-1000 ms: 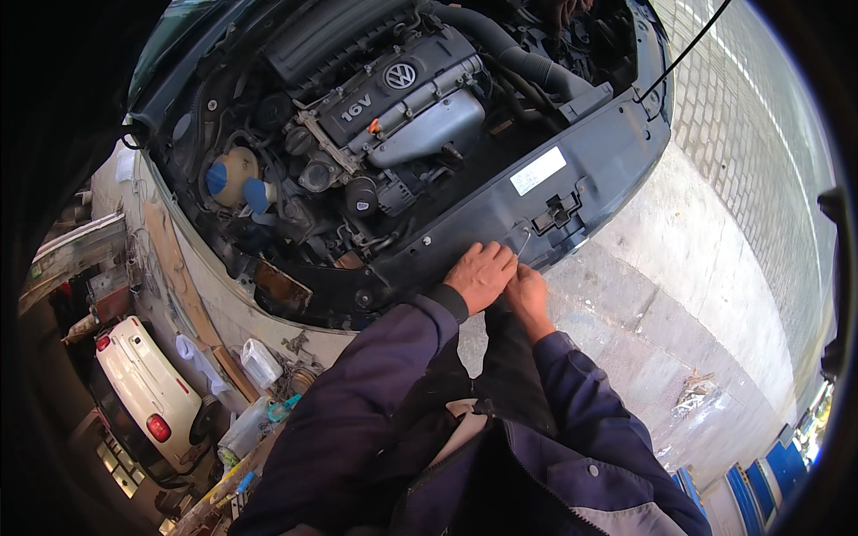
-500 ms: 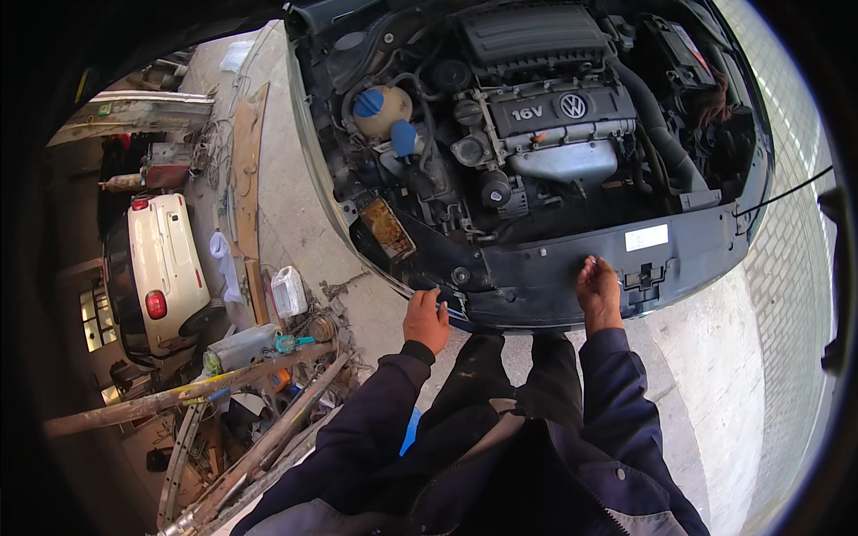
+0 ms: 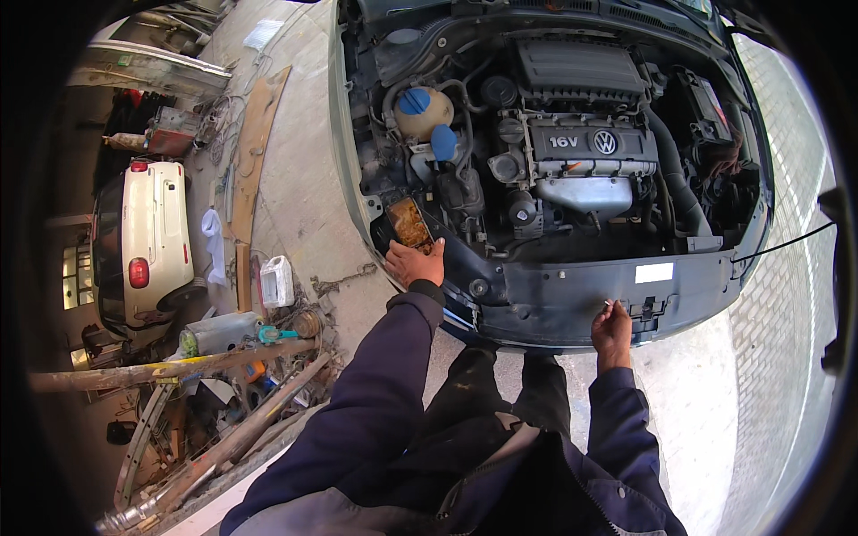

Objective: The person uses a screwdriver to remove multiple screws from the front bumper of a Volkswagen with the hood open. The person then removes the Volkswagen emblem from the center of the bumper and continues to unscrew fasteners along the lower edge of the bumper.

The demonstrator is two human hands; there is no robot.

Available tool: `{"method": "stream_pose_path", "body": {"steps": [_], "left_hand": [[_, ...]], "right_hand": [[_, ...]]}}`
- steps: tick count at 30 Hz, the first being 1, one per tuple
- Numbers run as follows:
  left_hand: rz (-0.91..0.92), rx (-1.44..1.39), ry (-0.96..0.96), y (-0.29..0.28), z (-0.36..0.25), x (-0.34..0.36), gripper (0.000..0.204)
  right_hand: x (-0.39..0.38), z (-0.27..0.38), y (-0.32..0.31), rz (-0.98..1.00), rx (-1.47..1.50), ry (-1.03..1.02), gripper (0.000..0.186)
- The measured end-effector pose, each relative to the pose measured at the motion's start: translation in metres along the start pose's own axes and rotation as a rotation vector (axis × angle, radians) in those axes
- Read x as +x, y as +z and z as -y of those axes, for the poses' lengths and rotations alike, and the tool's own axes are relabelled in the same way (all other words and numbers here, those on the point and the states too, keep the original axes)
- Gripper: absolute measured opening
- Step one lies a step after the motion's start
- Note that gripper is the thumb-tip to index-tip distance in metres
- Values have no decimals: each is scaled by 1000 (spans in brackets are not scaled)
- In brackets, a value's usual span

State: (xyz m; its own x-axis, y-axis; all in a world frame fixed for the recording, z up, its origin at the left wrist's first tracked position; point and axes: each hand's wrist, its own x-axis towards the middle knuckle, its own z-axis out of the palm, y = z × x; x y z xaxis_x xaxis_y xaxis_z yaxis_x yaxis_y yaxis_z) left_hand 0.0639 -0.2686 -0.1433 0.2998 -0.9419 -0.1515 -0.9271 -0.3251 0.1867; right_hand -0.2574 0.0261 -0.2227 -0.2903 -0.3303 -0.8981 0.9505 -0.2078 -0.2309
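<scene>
In the left front corner of a car's engine bay lies a small rectangular tray (image 3: 409, 223), brown and greasy inside. My left hand (image 3: 416, 264) is closed round its near end, thumb on the right side and fingers on the left. My right hand (image 3: 611, 334) hovers over the black front panel (image 3: 572, 299), fingertips pinched on a small whitish piece (image 3: 608, 305) too small to name. Behind the panel stands the engine, with a black cover (image 3: 585, 141) and a silver heat shield (image 3: 585, 192).
Left of the engine are a coolant tank (image 3: 424, 112) with a blue cap and another blue cap (image 3: 443, 141). A battery (image 3: 703, 107) sits at the far right. On the floor to my left lie planks, a white jug (image 3: 275, 281) and scrap; a cream car (image 3: 152, 241) stands beyond.
My left hand has gone forward from the front edge of the car to the brown tray. My right hand stays over the front panel, still pinching. The view has shifted slightly.
</scene>
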Motion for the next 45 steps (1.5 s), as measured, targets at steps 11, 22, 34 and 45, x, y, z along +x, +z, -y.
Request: {"method": "stream_pose_path", "body": {"steps": [11,22,34,45], "left_hand": [[241,-125,-124,-24,-5,22,108],[1194,-1477,-227,-97,54,-11,21],[996,-1805,796,-358,-41,-45,100],[58,-1602,1386,-585,-129,-90,68]], "right_hand": [[-66,-28,-19,-77,-446,-64,28],[-138,-37,1,29,-529,-201,28],[-199,24,-4,49,-317,-521,37],[-216,198,11,20,-257,-775,45]]}}
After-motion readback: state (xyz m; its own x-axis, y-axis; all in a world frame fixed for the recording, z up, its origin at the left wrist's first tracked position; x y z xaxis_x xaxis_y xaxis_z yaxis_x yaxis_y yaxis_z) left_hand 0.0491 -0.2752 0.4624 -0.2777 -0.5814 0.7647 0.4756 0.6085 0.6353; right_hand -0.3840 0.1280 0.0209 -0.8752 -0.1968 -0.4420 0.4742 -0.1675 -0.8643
